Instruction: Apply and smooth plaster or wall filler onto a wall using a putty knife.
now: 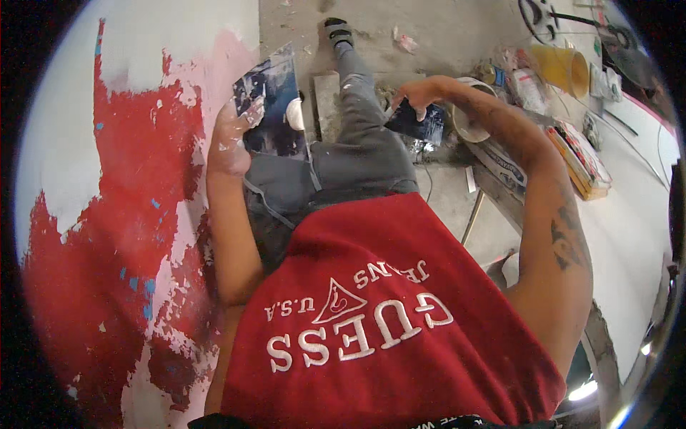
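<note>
My left hand (232, 139), smeared with white, is closed on a dark blue flat sheet (275, 136) beside the wall. A white lump of paste (294, 114) clings to the sheet's right edge, and whitish streaks mark its face. Farther right, my right hand (420, 94) is closed on a smaller dark blue flat blade (416, 123), which also has whitish smears. Its thumb lies over the blade, pointing down. This blade is beside a round whitish bucket (468, 129), partly hidden behind my right forearm. The two blades are apart.
At the left stands a wall (136, 214) with peeling red paint and white patches. Right of my right arm are a yellow bucket (564, 70), plastic bags (527, 89) and a stack of boxes (580, 164). My shoe (338, 32) rests on the dusty floor (443, 32).
</note>
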Demonstrator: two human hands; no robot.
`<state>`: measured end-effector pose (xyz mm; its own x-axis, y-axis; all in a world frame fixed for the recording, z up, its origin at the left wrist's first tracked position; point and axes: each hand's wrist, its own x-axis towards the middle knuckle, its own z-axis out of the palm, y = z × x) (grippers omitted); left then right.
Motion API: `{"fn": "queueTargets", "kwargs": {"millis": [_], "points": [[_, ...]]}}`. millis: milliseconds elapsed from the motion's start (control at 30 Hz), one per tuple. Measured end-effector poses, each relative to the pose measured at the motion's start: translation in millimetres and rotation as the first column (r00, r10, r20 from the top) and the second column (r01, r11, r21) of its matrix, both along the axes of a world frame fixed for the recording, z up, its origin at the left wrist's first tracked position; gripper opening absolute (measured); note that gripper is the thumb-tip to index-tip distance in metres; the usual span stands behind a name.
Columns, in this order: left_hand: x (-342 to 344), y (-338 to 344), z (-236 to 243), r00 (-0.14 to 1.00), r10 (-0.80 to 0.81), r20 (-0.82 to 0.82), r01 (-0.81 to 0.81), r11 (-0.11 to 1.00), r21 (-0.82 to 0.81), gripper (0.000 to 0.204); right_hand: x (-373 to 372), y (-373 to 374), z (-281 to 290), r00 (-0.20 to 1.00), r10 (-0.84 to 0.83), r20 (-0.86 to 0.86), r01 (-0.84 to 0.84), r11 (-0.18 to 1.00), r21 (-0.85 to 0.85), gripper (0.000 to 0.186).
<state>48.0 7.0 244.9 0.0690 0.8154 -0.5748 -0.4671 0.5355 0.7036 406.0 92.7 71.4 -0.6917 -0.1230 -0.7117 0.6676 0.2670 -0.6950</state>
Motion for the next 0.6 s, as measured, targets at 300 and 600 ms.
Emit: {"fn": "queueTargets", "kwargs": {"millis": [300,600], "points": [[-4.3,15.5,-6.9,0.997,-0.034,0.073,0.033,0.999,0.011,0.029,39.1,-14.6,-17.3,0.816,-0.526,0.238,0.544,0.564,-0.621,0.073],[-17.9,23.2,1.9,1.000,0.010,-0.002,-0.010,1.000,0.001,0.034,32.7,101.0,78.0,0.690,-0.674,-0.263,0.629,0.739,-0.242,0.042]]}}
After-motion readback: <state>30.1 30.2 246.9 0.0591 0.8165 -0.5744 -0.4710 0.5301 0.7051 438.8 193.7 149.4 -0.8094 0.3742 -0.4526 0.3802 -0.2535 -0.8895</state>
